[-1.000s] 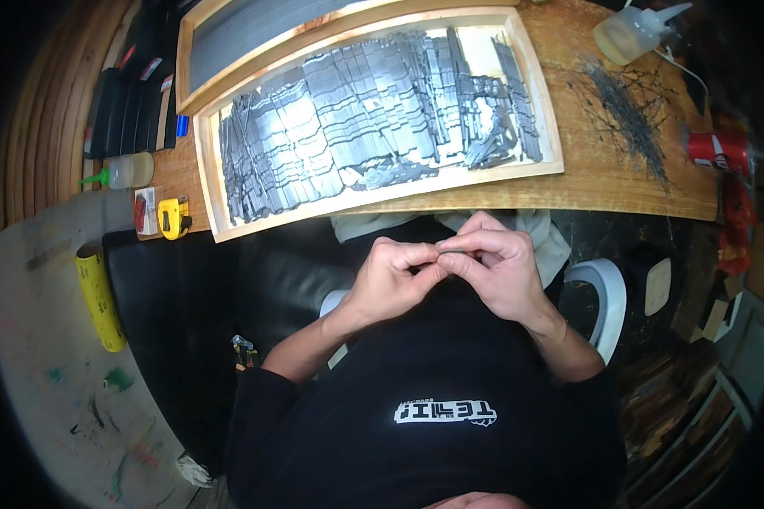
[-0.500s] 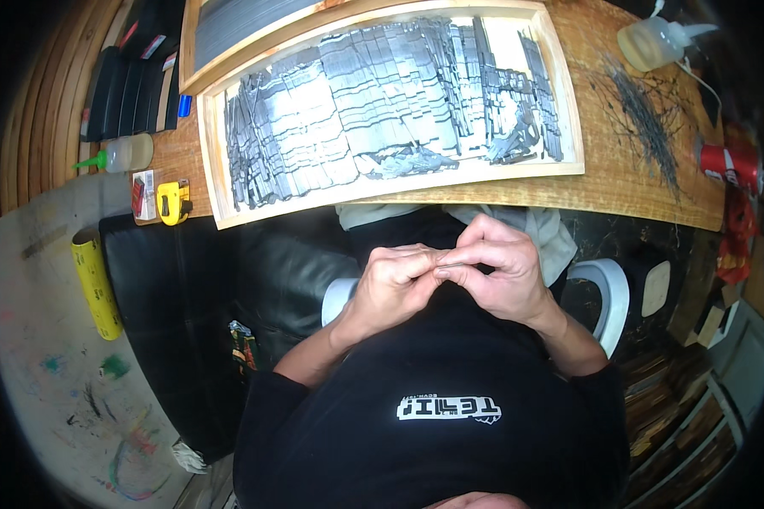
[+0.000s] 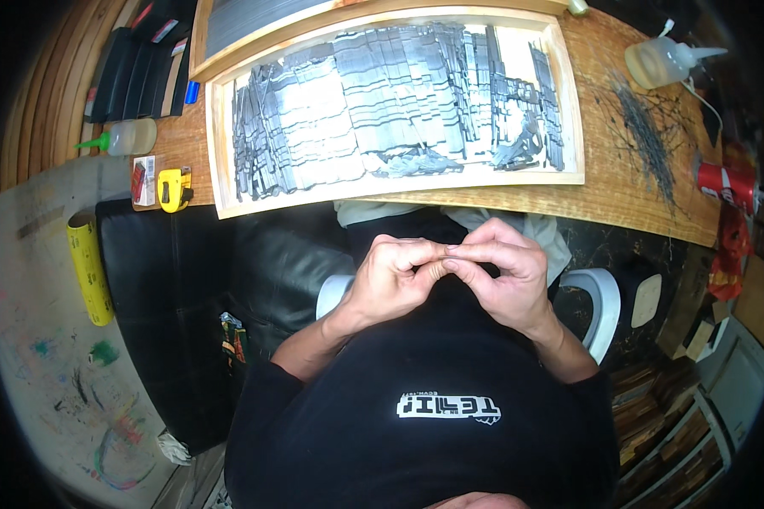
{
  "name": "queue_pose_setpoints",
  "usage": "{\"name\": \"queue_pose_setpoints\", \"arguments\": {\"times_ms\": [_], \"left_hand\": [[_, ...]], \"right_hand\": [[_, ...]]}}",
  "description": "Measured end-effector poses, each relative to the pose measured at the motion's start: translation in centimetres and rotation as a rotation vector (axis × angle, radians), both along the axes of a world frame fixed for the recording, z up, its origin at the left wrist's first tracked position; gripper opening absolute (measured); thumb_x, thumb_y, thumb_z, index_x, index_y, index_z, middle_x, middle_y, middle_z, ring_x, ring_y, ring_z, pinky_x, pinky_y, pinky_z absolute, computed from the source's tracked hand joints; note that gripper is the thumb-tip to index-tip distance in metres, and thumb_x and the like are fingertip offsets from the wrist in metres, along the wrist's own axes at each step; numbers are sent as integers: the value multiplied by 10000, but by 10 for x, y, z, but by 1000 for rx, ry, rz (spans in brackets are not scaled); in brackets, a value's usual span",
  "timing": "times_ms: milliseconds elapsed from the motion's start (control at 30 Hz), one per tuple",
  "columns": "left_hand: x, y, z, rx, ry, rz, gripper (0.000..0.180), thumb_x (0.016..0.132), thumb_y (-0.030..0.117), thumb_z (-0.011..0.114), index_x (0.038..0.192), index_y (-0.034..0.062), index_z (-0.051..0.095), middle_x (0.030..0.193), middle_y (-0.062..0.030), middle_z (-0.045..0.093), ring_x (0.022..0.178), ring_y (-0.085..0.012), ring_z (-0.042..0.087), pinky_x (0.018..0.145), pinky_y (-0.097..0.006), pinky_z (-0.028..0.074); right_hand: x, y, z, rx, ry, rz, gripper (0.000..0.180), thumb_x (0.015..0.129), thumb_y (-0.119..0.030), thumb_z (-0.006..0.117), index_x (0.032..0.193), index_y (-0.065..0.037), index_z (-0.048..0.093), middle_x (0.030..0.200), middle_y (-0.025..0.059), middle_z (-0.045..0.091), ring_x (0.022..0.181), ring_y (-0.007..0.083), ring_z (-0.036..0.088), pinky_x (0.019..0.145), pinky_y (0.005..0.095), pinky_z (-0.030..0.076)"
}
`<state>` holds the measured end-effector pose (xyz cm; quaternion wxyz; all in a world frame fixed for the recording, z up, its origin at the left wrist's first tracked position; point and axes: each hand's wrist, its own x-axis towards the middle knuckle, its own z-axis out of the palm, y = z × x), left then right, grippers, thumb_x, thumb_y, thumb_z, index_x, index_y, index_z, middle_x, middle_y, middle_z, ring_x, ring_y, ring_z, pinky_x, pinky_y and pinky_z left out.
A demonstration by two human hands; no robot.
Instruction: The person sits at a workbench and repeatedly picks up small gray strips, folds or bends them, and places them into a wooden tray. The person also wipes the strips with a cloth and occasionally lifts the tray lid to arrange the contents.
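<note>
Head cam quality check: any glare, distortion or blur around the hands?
Head view: strong fisheye, the wooden table edge bows and the corners go black; glare bleaches the grey strips in the tray; left hand and right hand are evenly lit and sharp, fingertips meeting, anything pinched too small to tell.

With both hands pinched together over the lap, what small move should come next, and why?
Probably a reach forward to the wooden tray for another grey strip. The left hand and right hand meet fingertip to fingertip below the table edge; whatever they pinch is too small to see. The tray of grey strips lies straight ahead of them.
</note>
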<state>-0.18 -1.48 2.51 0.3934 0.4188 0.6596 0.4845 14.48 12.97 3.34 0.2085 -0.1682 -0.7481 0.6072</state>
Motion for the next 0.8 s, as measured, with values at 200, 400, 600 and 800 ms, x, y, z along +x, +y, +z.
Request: {"name": "queue_pose_setpoints", "arguments": {"times_ms": [200, 400, 600, 800], "left_hand": [[2, 2, -1, 40, 23, 17, 150, 914, 5, 771, 1063, -9, 789, 872, -175, 779, 652, -212, 732, 576, -286, 529], [5, 2, -8, 89, 11, 43, 148, 912, -5, 767, 1058, -11, 790, 892, -176, 787, 682, -214, 751, 590, -287, 546], [6, 2, -8, 84, 14, 46, 146, 909, 5, 777, 1054, -13, 789, 884, -173, 785, 669, -211, 742, 588, -283, 543], [5, 2, -6, 79, 18, 45, 144, 908, 11, 782, 1050, -8, 790, 876, -174, 783, 689, -236, 757, 602, -296, 554]], "right_hand": [[2, 4, -1, -26, 36, -7, 216, 819, 12, 873, 1025, -15, 816, 879, 85, 734, 776, 170, 705, 684, 276, 547], [3, 7, -2, -14, 50, -11, 164, 812, 17, 875, 949, -9, 789, 871, 88, 743, 771, 178, 711, 688, 280, 553], [3, 7, -3, -27, 56, -15, 158, 811, 17, 873, 936, -11, 782, 869, 86, 744, 773, 179, 716, 689, 284, 557], [4, 7, -5, -39, 63, -17, 149, 816, 17, 868, 929, -14, 776, 868, 82, 744, 776, 179, 717, 693, 284, 559]]}}
